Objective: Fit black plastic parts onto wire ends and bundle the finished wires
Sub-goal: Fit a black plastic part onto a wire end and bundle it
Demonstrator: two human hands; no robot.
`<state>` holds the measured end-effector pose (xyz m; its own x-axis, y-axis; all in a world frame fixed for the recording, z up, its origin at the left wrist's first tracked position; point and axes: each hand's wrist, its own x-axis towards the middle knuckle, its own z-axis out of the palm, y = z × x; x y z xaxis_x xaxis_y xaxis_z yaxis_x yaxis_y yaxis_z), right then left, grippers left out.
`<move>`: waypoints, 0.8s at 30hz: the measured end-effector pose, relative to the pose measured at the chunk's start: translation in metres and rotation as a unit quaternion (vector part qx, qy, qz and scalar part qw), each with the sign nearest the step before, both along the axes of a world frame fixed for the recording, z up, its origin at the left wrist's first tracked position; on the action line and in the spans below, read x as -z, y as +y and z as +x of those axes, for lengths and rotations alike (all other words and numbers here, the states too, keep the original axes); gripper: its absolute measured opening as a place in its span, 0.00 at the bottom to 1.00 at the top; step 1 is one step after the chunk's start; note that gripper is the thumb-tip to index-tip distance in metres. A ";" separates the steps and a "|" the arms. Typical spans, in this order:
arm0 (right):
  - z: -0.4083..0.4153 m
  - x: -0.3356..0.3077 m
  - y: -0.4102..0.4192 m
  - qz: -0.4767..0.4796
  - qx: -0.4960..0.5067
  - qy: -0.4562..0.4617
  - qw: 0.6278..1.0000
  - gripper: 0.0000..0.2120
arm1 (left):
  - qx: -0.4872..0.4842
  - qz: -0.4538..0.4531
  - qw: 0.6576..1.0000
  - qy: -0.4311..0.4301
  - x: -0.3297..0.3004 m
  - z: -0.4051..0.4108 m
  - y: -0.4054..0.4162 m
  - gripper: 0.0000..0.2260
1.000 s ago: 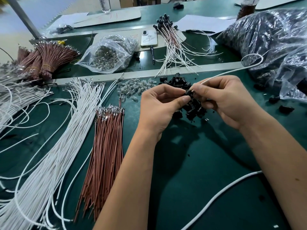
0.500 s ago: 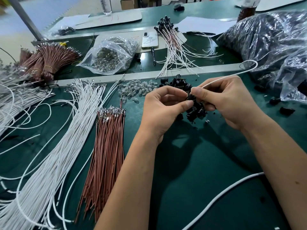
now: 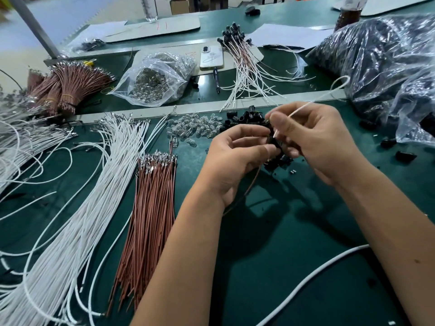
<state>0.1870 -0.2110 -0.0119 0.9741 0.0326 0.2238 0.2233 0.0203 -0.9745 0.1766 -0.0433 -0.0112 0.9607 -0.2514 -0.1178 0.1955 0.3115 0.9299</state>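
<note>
Hands: left hand [image 3: 231, 158] and right hand [image 3: 315, 140] meet fingertip to fingertip over the green work mat [image 3: 270, 267], both with fingers curled in.
Left grip: thumb and curled fingers [image 3: 256, 150] pinch a small black plastic part [image 3: 275, 140]; a thin brown wire [image 3: 253, 182] trails down from under the palm toward the wrist.
Right grip: thumb and forefinger [image 3: 286, 122] pinch a thin white wire [image 3: 306, 105] close to its end, which touches the black part right at the fingertips; the wire runs up and away from the knuckles and curls into a loop.
Below the fingers: loose heap of black plastic parts [image 3: 279, 161], partly covered by both hands.
Left of the fingers: flat bundle of brown wires with metal tips [image 3: 150, 208], then a wide sheaf of white wires [image 3: 77, 220].
Just beyond the fingers: scatter of small clear glass bulbs [image 3: 195, 125].
Far beyond the fingers: loose fan of finished wires with black caps [image 3: 244, 60], clear plastic bag of bulbs [image 3: 157, 78], white phone [image 3: 211, 58] between them.
Far right of the fingers: large clear bag of dark parts [image 3: 386, 62], cut off by the edge.
Far left: tied bunches of brown wires [image 3: 68, 85].
Hard to make out: how far the wire end sits in the part; fingers hide the joint.
Near edge: thick white cable [image 3: 313, 278] crossing under the right forearm.
</note>
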 end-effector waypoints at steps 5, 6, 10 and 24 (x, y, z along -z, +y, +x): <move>-0.001 0.004 0.002 -0.083 -0.027 0.001 0.996 0.15 | -0.015 -0.161 0.983 0.084 -0.005 0.006 0.008 0.11; -0.002 0.005 0.002 -0.099 -0.026 -0.005 0.995 0.12 | -0.016 -0.163 0.982 0.088 -0.005 0.007 0.009 0.10; -0.003 0.004 0.001 -0.103 -0.017 -0.013 0.995 0.07 | -0.017 -0.118 0.990 0.070 -0.005 0.005 0.008 0.09; -0.009 -0.003 -0.002 -0.145 -0.130 0.007 0.981 0.04 | -0.032 -0.182 0.978 0.101 -0.006 0.006 0.007 0.07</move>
<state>0.1783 -0.2130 -0.0085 0.9275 0.3402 0.1551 0.2339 -0.2044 -0.9505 0.1822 -0.0364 -0.0050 0.9422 -0.2530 -0.2195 0.3327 0.6326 0.6993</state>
